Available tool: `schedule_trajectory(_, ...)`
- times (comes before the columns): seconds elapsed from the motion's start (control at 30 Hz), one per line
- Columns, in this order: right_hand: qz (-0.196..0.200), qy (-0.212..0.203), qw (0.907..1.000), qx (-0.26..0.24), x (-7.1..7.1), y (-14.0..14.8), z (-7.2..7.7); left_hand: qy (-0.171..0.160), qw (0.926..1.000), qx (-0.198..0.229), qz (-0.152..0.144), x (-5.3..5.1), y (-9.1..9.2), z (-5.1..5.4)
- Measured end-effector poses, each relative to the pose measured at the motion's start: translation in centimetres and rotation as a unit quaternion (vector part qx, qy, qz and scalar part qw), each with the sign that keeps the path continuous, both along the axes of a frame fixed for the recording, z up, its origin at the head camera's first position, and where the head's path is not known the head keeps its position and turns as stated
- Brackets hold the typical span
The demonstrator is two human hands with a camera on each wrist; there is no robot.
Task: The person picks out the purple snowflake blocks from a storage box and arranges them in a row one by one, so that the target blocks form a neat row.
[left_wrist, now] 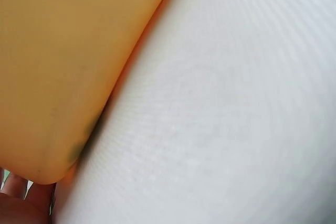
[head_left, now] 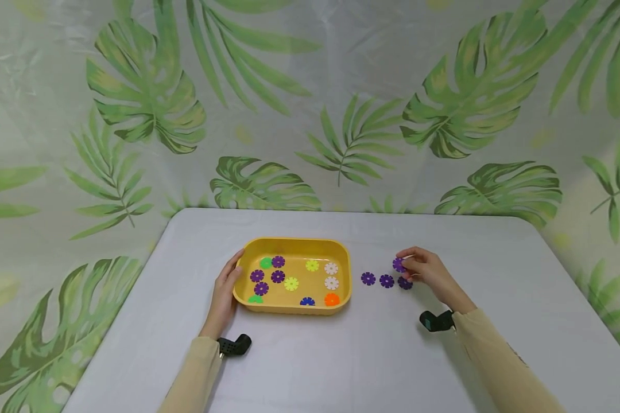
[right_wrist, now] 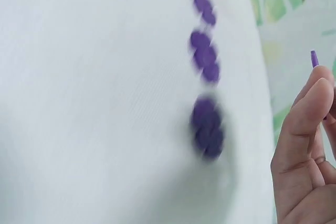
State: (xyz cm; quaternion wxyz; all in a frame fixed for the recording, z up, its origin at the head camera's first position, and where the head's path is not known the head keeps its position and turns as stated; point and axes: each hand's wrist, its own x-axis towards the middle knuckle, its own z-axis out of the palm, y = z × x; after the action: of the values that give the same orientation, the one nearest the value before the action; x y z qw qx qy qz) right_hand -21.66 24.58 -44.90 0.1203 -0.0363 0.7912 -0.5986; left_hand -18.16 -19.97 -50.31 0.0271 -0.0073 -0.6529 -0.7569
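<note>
A yellow plastic tray stands on the table with flower-shaped notched discs inside it: purple, green, yellow, white, blue and orange. My left hand grips its left end; in the left wrist view only a few fingers show under the tray's corner. To the right of the tray, my right hand pinches a purple snowflake disc between thumb and fingers, raised over the table. Below that hand lie three more purple discs in a row: a left one, a middle one and a right one.
A white cloth covers the table. Behind it hangs a pale curtain with green leaves. A black wrist camera sits on the left wrist and another on the right wrist.
</note>
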Motion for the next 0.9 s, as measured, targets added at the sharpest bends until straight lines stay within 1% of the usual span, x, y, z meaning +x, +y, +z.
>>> schedule_trajectory(0.07,-0.011,-0.008,0.9999,0.008,0.2,1.5,-0.7,0.0,1.0,0.0,0.0,0.1,0.0,0.1)
schedule_trajectory(0.17,-0.024,-0.019,0.9989,0.035,0.5,3.1,-1.6,-0.002,1.0,0.0,0.0,0.2,0.0,0.1)
schedule_trajectory(0.33,-0.03,-0.022,0.9932,0.11,0.8,4.4,-2.6,-0.002,1.0,0.002,0.002,0.2,0.0,0.1)
schedule_trajectory(0.5,-0.02,0.009,0.9805,0.195,1.0,4.4,-3.0,-0.002,1.0,0.002,0.004,0.1,0.0,0.0)
schedule_trajectory(0.57,-0.019,0.022,0.976,0.216,0.9,4.2,-2.8,-0.002,1.0,0.0,0.005,0.1,0.0,0.0)
schedule_trajectory(0.6,-0.02,0.026,0.9753,0.218,0.9,4.1,-2.6,-0.002,1.0,0.0,0.004,0.1,0.0,0.0)
schedule_trajectory(0.67,-0.025,0.025,0.9783,0.204,0.9,3.6,-2.2,-0.001,1.0,-0.001,0.004,0.1,0.0,0.0)
schedule_trajectory(0.73,-0.027,0.018,0.9852,0.168,0.8,3.0,-1.5,0.0,1.0,-0.002,0.004,0.1,0.0,0.0)
schedule_trajectory(0.83,-0.014,0.012,0.9956,0.092,0.6,1.7,-0.2,-0.002,1.0,0.001,0.007,0.0,0.0,-0.1)
schedule_trajectory(0.9,0.002,0.009,0.9989,0.045,0.6,0.3,0.7,-0.001,1.0,0.003,0.007,0.0,0.0,-0.2)
